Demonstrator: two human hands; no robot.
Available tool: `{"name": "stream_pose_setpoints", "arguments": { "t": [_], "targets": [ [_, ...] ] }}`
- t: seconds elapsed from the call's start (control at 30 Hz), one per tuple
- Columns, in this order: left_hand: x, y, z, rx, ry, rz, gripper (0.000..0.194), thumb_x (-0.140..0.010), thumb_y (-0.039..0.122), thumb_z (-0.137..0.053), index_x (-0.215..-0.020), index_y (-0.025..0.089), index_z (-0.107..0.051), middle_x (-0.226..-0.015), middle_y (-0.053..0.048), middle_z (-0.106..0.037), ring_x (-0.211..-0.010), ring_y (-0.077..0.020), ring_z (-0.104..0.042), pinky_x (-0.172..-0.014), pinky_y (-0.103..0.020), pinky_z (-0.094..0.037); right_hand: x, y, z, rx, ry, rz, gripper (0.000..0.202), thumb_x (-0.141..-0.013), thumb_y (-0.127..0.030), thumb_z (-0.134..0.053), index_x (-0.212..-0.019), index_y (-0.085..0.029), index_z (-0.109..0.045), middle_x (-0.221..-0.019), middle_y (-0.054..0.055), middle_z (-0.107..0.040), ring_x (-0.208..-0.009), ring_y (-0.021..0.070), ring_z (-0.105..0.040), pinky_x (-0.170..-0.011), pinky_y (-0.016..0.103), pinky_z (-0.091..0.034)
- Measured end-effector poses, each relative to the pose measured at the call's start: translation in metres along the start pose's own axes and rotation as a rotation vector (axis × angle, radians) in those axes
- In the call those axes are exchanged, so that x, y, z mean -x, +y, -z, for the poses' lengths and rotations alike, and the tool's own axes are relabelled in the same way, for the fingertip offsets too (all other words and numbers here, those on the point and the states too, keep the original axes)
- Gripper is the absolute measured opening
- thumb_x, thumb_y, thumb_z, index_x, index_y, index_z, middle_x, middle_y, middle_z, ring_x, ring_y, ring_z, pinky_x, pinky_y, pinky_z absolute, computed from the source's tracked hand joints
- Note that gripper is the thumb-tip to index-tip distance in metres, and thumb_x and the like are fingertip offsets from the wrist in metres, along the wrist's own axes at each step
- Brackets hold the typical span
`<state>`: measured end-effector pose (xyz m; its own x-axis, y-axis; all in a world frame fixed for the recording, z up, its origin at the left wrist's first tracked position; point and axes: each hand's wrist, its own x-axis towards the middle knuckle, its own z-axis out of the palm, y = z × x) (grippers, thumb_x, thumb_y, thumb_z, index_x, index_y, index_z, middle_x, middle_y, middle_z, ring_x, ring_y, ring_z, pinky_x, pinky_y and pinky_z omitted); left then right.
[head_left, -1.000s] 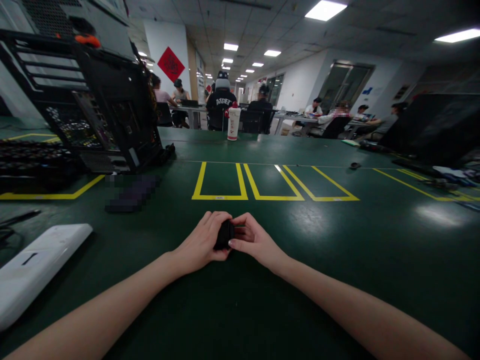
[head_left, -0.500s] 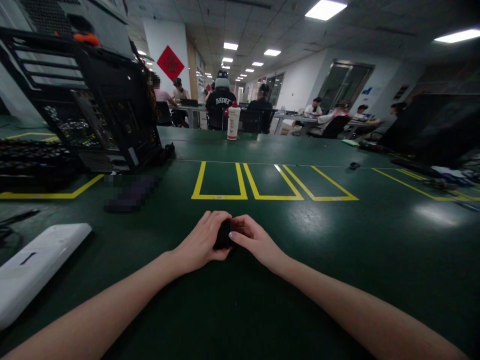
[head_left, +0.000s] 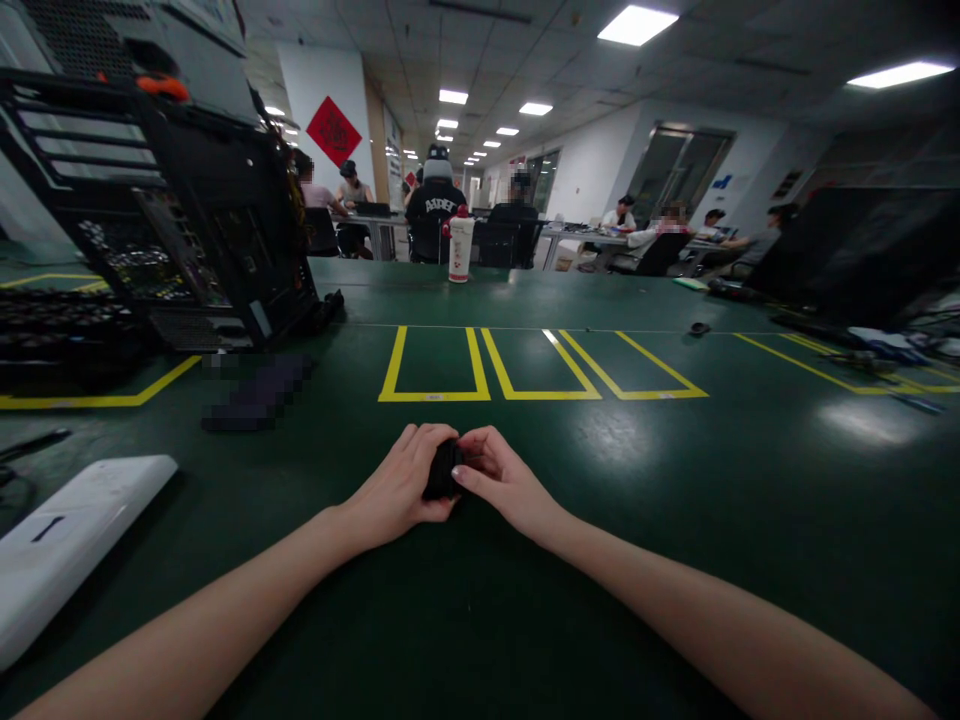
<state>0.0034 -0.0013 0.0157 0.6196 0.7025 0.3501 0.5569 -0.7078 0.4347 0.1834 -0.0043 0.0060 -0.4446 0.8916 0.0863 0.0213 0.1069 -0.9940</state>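
Observation:
A small dark black object (head_left: 441,473) sits between my two hands, low over the green tabletop; its kind cannot be made out. My left hand (head_left: 405,478) curls round its left side, thumb below and fingers over the top. From the right, my right hand (head_left: 511,482) pinches its near edge, with the thumb on the face turned to me and the fingertips behind. Much of the object is hidden by the fingers.
Yellow tape outlines (head_left: 433,396) mark the green table (head_left: 480,620). To the left stand an open black computer case (head_left: 247,230) and a white power strip-like box (head_left: 82,540). A white cup (head_left: 460,250) stands farther back. A dark monitor (head_left: 862,255) is at right; several people sit beyond.
The view has shifted slightly, so the scene sits a little farther left. Both hands keep the same grip on the black object, with hardly any visible movement.

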Motion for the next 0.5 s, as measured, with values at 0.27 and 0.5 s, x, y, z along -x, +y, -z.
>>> {"name": "stream_pose_setpoints", "arguments": {
  "t": [0.27, 0.5],
  "targets": [
    [-0.0003, -0.0010, -0.0006, 0.006, -0.017, 0.027, 0.060, -0.069, 0.015, -0.060, -0.119, 0.021, -0.028, -0.110, -0.008, -0.043, -0.094, -0.0226, -0.044, -0.079, -0.039, -0.042, 0.0026, -0.0004, 0.0018, -0.016, -0.053, 0.015, 0.030, -0.073, -0.016, -0.061, -0.097, -0.023, -0.045, -0.105, 0.001, -0.050, -0.102, 0.0170, -0.052, -0.090, 0.038, -0.043],
    [-0.0017, -0.0021, -0.0016, 0.028, 0.004, 0.014, 0.057, -0.070, 0.018, -0.060, -0.119, 0.022, -0.030, -0.110, -0.008, -0.045, -0.094, -0.0229, -0.045, -0.078, -0.039, -0.042, 0.0017, -0.0001, -0.0001, -0.025, -0.036, 0.015, 0.022, -0.076, -0.022, -0.058, -0.094, -0.022, -0.044, -0.100, 0.002, -0.051, -0.098, 0.0167, -0.053, -0.085, 0.037, -0.046]
  ]
}}
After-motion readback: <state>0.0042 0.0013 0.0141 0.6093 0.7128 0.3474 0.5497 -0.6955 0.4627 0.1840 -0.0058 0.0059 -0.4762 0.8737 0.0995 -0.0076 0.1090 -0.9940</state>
